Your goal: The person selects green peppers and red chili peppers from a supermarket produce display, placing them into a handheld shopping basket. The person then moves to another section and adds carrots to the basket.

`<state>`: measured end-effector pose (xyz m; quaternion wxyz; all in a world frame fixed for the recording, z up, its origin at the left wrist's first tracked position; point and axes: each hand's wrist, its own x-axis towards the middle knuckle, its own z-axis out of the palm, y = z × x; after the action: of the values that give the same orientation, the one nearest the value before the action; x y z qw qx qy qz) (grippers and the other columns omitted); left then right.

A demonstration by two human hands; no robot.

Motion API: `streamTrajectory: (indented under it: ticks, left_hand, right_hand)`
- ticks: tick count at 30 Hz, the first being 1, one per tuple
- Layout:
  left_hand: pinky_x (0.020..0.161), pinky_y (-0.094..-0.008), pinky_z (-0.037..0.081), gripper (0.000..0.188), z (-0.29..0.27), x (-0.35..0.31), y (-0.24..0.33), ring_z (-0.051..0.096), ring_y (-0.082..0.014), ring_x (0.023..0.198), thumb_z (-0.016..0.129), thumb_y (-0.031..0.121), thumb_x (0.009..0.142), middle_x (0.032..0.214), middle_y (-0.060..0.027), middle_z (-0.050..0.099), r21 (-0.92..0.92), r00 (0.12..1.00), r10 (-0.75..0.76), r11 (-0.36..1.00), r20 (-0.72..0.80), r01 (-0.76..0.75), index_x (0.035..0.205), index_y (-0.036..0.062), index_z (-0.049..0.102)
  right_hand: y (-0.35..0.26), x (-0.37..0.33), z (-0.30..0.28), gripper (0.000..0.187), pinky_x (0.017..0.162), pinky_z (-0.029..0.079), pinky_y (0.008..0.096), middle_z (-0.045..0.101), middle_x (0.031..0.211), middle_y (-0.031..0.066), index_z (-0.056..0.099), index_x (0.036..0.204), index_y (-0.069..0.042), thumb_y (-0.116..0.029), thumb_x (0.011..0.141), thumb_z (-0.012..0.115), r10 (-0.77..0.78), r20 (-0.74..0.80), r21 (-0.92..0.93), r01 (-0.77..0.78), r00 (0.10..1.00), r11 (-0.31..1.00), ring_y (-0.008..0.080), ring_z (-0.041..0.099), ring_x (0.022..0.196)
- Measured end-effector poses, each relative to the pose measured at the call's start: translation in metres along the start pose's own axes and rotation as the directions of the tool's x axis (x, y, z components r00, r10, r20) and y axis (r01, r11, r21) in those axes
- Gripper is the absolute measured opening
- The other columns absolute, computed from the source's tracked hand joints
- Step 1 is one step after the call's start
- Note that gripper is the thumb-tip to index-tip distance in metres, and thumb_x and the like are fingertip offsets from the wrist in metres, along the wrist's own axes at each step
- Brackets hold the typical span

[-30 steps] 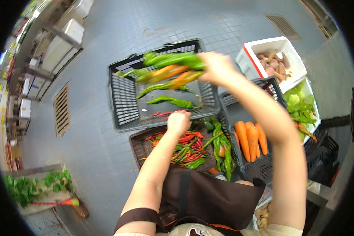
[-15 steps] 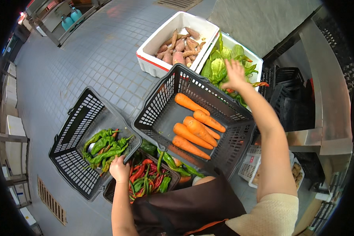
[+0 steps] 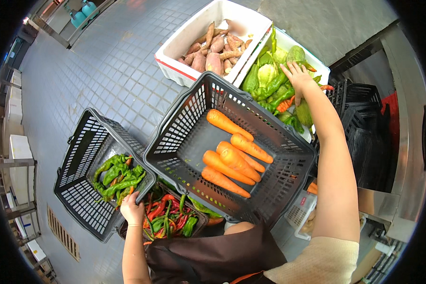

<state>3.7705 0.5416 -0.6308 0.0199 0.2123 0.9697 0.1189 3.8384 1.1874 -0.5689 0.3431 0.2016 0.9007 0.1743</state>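
My left hand (image 3: 132, 209) is closed round the near right rim of a tilted black plastic basket (image 3: 75, 156). Inside that basket lie several long green peppers (image 3: 120, 177). At the far right, my right hand (image 3: 298, 80) is spread over green peppers (image 3: 277, 87) in a white foam box (image 3: 321, 66); its fingertips appear to rest among them. Rounder pale green vegetables (image 3: 267, 75) and a few reddish peppers lie in the same box. Between my arms stands a larger black basket (image 3: 184, 156) with several carrots (image 3: 234, 163) at its bottom.
A second white foam box (image 3: 175, 75) holds sweet potatoes (image 3: 213, 62). Below the baskets, a dark crate (image 3: 201, 222) holds red and green chillies (image 3: 173, 215). Black crates (image 3: 364, 142) and a metal frame (image 3: 402, 156) stand at right. A floor grate (image 3: 61, 232) lies at lower left.
My right hand has come down among the peppers in the foam box. The left hand keeps its grip on the basket rim, and the whole view has shifted slightly.
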Motion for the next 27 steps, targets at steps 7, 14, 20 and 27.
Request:
streamTrajectory:
  ticks: [7,14,20,27]
  left_hand:
    - [0.069,-0.0372,0.048,0.031,0.0,0.0,-0.005,0.058,-0.0296,0.075,0.065,0.006,0.056,0.079,-0.0093,0.061,-0.012,1.0,-0.017,1.0,0.002,0.017,0.086,0.0116,0.066]
    - [0.071,-0.0365,0.048,0.03,0.0,-0.001,-0.007,0.058,-0.0283,0.076,0.065,0.008,0.056,0.079,-0.0083,0.061,0.006,1.0,-0.017,1.0,0.005,0.017,0.086,0.012,0.065]
    - [0.07,-0.0357,0.048,0.026,0.0,0.001,-0.006,0.058,-0.027,0.075,0.065,0.011,0.057,0.077,-0.0074,0.06,0.0,1.0,-0.019,1.0,-0.004,0.019,0.084,0.0124,0.065]
    - [0.069,-0.036,0.049,0.028,-0.001,0.002,-0.013,0.059,-0.0261,0.075,0.07,0.015,0.057,0.077,-0.0076,0.061,0.009,1.0,-0.014,1.0,-0.024,0.015,0.085,0.0119,0.066]
  right_hand:
    - [0.012,0.006,0.001,0.069,0.099,0.031,0.0405,0.051,0.107,0.0139,0.051,0.104,-0.002,-0.023,0.044,0.078,-0.102,-0.29,-0.062,0.088,0.952,0.994,0.0287,0.043,0.11]
    - [0.008,-0.02,0.023,0.048,0.08,0.041,0.045,0.06,0.088,0.0161,0.046,0.095,-0.004,-0.011,0.053,0.07,-0.052,-0.354,0.137,0.107,0.934,0.985,0.0332,0.057,0.089]
    - [0.004,-0.059,0.038,0.041,0.07,0.042,0.0424,0.061,0.079,0.0142,0.045,0.094,-0.005,-0.008,0.059,0.066,0.139,-0.412,0.136,-0.091,0.9,0.987,0.0319,0.06,0.08]
    - [0.048,-0.098,-0.035,0.035,0.067,0.044,0.0469,0.061,0.08,0.0192,0.044,0.092,-0.004,-0.009,0.066,0.066,0.256,-0.624,0.144,-0.213,0.738,0.966,0.0393,0.058,0.08]
